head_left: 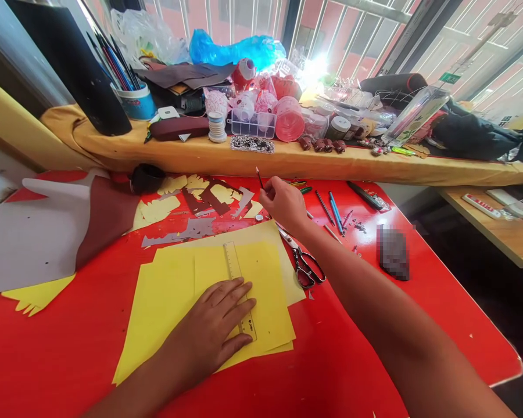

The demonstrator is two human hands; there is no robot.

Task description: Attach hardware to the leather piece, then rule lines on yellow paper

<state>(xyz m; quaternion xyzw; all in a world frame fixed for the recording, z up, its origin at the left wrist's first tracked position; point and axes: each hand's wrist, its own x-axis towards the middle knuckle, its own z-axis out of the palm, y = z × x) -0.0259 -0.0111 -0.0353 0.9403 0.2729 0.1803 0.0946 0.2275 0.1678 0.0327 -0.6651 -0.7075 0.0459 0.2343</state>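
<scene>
My left hand (215,325) lies flat with fingers spread, pressing a clear ruler (236,273) onto yellow paper sheets (174,302) on the red table (70,348). My right hand (283,204) is raised beyond the sheets, fingers closed round a thin pencil (258,177) whose tip points up and away. Scissors (303,264) lie shut on the table just right of the yellow sheets, below my right wrist.
Cut scraps of yellow, grey and brown paper (200,203) litter the far table. Pens (333,209) and a dark blurred object (392,251) lie to the right. A grey and brown sheet (47,232) covers the left. A crowded orange shelf (287,157) runs behind.
</scene>
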